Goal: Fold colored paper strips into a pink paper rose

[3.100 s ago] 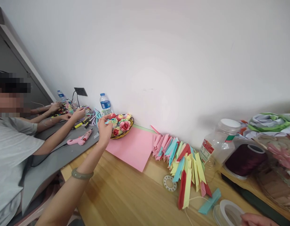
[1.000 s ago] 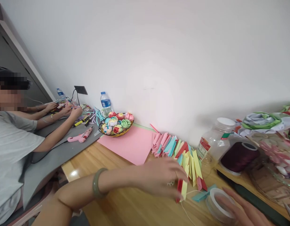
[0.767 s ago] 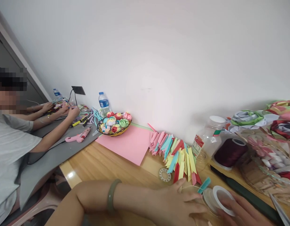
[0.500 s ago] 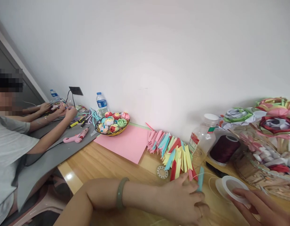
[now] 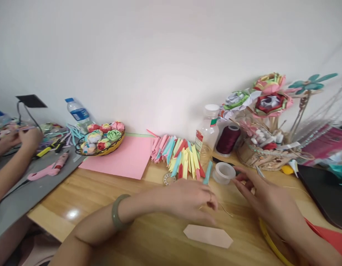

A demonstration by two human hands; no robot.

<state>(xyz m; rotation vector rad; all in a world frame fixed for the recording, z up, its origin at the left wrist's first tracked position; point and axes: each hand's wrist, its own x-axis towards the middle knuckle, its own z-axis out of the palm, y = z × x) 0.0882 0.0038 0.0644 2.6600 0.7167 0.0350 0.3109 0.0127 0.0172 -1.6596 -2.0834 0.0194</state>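
Spool (image 5: 224, 174) at 10 o'clock of R hand (image 5: 266, 195), tips close tog., prob. to steady; L hand (image 5: 187, 199) half-curled; can't tell if either pinches.

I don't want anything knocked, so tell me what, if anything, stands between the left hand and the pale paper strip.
Nothing visible stands between the left hand and the pale paper strip. The thread shows to the hand's right, off the direct path.

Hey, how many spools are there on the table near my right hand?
2: the white spool by the fingertips of your right hand, and the maroon thread spool behind it, beside the clear jar. Others could be hidden.
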